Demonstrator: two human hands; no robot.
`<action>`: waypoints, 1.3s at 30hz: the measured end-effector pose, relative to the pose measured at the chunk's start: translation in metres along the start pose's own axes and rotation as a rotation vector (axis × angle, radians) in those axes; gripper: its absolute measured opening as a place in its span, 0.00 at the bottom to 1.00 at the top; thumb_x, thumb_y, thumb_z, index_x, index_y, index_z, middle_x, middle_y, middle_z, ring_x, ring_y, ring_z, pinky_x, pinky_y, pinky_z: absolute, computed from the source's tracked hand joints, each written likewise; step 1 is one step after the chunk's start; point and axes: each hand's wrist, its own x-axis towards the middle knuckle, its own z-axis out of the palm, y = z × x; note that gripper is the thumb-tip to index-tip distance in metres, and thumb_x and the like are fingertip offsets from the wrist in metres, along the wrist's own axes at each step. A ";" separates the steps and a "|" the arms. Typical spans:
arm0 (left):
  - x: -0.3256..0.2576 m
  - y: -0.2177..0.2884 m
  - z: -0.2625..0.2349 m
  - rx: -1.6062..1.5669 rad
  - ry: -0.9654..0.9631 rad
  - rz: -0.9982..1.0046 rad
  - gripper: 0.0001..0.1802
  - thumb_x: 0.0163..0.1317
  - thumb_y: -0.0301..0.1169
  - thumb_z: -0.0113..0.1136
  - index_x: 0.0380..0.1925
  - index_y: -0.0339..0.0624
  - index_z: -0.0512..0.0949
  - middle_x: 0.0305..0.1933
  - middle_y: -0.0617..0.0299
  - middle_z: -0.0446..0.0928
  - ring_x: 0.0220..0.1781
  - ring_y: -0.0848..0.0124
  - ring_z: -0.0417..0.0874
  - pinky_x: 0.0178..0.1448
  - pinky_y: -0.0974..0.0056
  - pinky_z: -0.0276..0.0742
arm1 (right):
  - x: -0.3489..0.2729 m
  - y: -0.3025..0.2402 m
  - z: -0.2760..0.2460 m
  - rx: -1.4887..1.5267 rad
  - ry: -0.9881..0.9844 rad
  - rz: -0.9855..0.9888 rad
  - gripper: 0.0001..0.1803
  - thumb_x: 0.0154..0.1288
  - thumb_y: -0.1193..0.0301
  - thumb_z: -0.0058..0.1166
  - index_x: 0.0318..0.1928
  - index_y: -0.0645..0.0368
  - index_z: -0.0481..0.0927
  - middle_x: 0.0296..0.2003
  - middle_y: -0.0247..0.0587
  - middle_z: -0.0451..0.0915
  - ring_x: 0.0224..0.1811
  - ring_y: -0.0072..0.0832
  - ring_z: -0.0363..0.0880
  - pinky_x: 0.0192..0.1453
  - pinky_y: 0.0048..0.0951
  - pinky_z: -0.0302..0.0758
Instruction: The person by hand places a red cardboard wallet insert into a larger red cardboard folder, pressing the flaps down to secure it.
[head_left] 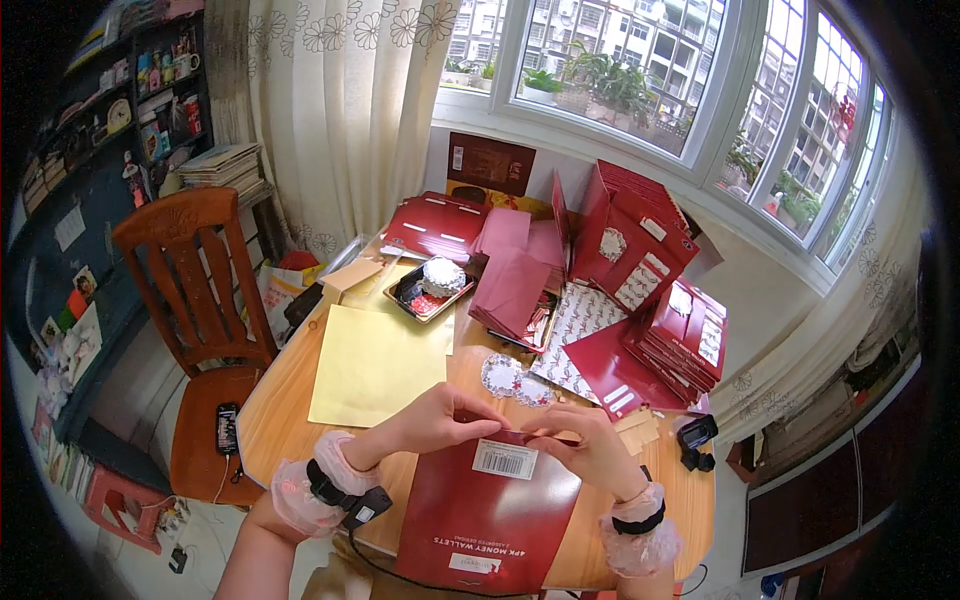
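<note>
A glossy red printed card (490,525) with a white barcode label (503,459) lies at the table's near edge, overhanging toward me. My left hand (452,418) pinches its far edge just left of the label. On the other side of the label, my right hand (583,440) has thumb and fingers closed on the same edge. Whether the card is folded there is hidden by the fingers. Just beyond my hands lie white scalloped floral cutouts (502,376). Each wrist wears a pink ruffled cuff and a black strap; a small black device hangs at the left one.
Yellow sheets (383,365) cover the table's left. Behind are a black tray (415,303) of white cutouts, dark red envelopes (512,290) and a patterned sheet (575,325). Stacked red packs (672,362) and a small black camera (697,436) are at right. A wooden chair (190,300) stands left.
</note>
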 end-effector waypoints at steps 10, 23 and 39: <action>-0.001 0.004 0.001 -0.029 -0.002 0.004 0.11 0.65 0.30 0.64 0.44 0.39 0.87 0.35 0.59 0.88 0.35 0.79 0.83 0.44 0.70 0.80 | -0.001 0.002 0.000 0.090 0.019 0.050 0.05 0.57 0.81 0.67 0.35 0.65 0.86 0.29 0.38 0.84 0.33 0.21 0.82 0.39 0.24 0.79; -0.001 0.002 -0.003 -0.043 -0.037 -0.014 0.10 0.67 0.27 0.63 0.46 0.38 0.86 0.40 0.62 0.88 0.40 0.82 0.82 0.47 0.73 0.78 | -0.001 0.002 0.001 0.093 0.063 0.014 0.07 0.55 0.81 0.69 0.36 0.65 0.87 0.31 0.38 0.85 0.34 0.22 0.83 0.41 0.24 0.81; -0.002 0.009 -0.002 -0.021 -0.021 -0.004 0.10 0.67 0.26 0.63 0.45 0.37 0.87 0.39 0.60 0.88 0.39 0.81 0.83 0.46 0.72 0.79 | -0.002 0.005 0.000 0.117 0.056 0.055 0.05 0.58 0.79 0.67 0.36 0.62 0.87 0.30 0.38 0.85 0.34 0.22 0.82 0.38 0.24 0.79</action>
